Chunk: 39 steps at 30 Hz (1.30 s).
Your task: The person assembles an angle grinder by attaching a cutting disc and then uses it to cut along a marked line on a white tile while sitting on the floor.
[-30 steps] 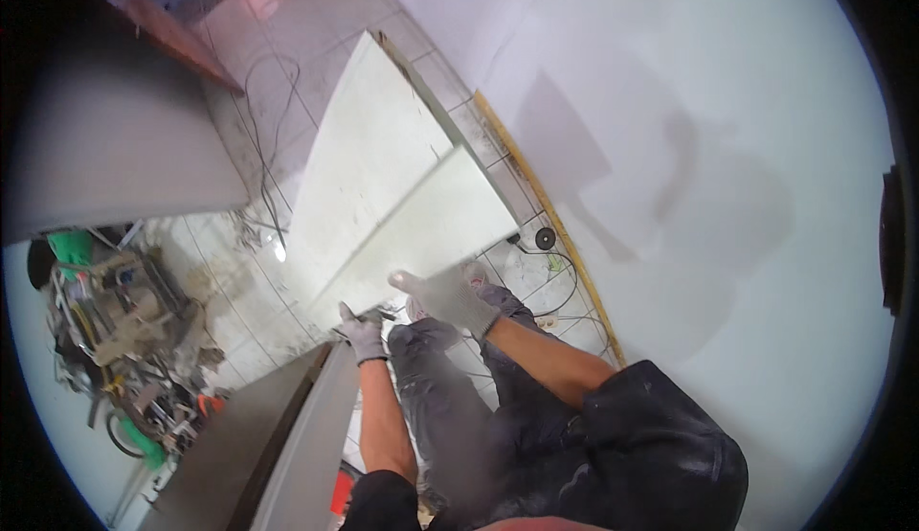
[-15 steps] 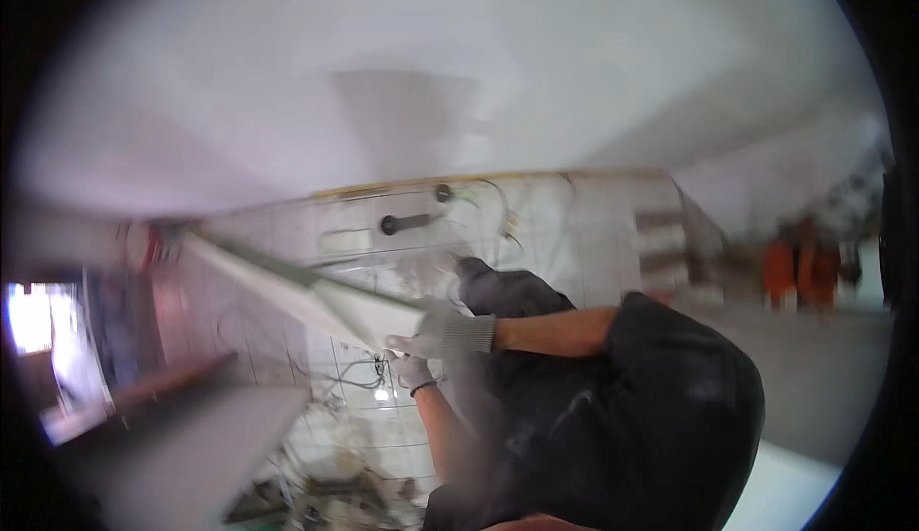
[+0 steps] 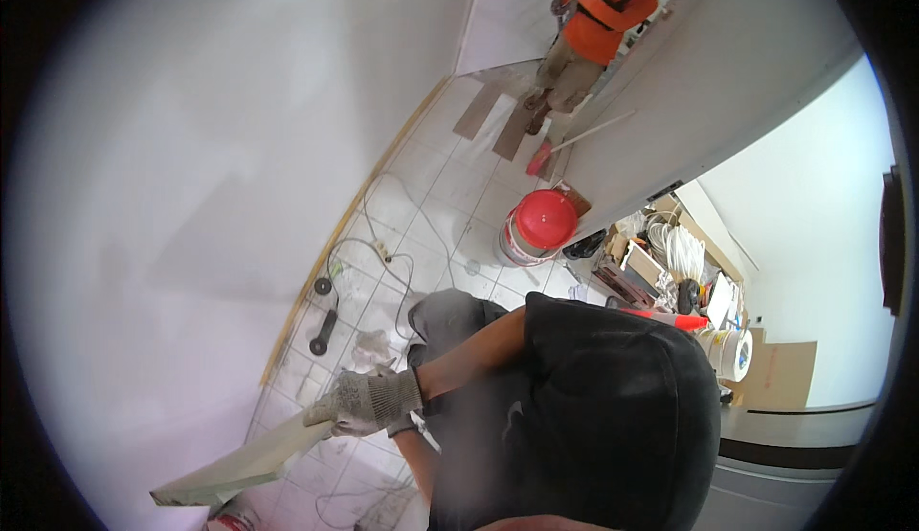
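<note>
Wrapped in a grey knit glove, my right hand (image 3: pixel 369 403) is closed around one end of a long plasterboard strip (image 3: pixel 235 466), pale with a greenish edge. The strip slopes down to the lower left, toward the foot of the white wall. Close behind the right hand is my left hand (image 3: pixel 400 426), also gloved. Its fingers are hidden, so I cannot see what they grip.
A black tool with round ends (image 3: pixel 325 332) and a grey cable (image 3: pixel 414 272) lie on the tiled floor. Beyond stand a red-lidded bucket (image 3: pixel 542 223) and a red broom (image 3: pixel 542 156). A person in orange (image 3: pixel 595 33) holds a long pole. Boxed clutter (image 3: pixel 661 258) lies right.
My view has swung to the right, bringing the bucket and the other person closer into sight. The strip now points lower left, and my left hand is more hidden behind my right.
</note>
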### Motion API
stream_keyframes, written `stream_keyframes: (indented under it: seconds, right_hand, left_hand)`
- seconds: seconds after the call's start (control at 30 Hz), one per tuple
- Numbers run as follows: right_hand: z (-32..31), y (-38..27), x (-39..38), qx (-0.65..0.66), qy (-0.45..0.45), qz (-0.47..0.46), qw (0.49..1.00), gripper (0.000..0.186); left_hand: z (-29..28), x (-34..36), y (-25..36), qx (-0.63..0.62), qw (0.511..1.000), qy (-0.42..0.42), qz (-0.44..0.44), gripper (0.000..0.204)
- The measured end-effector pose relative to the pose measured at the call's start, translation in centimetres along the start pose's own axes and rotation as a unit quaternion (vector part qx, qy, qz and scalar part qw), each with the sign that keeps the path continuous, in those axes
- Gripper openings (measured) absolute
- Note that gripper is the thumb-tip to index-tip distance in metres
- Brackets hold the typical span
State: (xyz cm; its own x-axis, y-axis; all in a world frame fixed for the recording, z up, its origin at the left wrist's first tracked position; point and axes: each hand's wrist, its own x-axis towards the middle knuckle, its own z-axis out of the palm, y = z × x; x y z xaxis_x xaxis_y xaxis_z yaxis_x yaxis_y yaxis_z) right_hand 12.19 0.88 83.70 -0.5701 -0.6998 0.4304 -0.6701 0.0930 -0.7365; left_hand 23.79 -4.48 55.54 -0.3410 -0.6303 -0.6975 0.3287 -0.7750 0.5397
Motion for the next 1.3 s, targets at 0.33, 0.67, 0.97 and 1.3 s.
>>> stream_keyframes:
  seconds: [0.33,0.67,0.97,1.3]
  right_hand:
    - [-15.2,2.6,-3.1,0.029,0.003,-0.020,0.999,0.031]
    - [-37.2,2.7,-16.1,-0.147,0.167,0.169,0.960,0.049]
    - [-52.9,0.8,-30.7,-0.028,0.576,0.320,0.751,0.027]
    - [-56.6,-0.6,-42.6,-0.182,0.751,0.254,0.582,0.045]
  left_hand:
    - [13.7,-10.6,11.8,0.162,0.894,-0.117,0.401,0.076]
    - [26.6,-18.5,-4.8,0.291,0.784,-0.254,0.485,0.087]
    - [34.9,-27.1,-28.1,0.316,0.802,-0.433,0.265,0.064]
    - [40.4,-44.1,-37.4,0.215,0.704,-0.670,0.093,0.038]
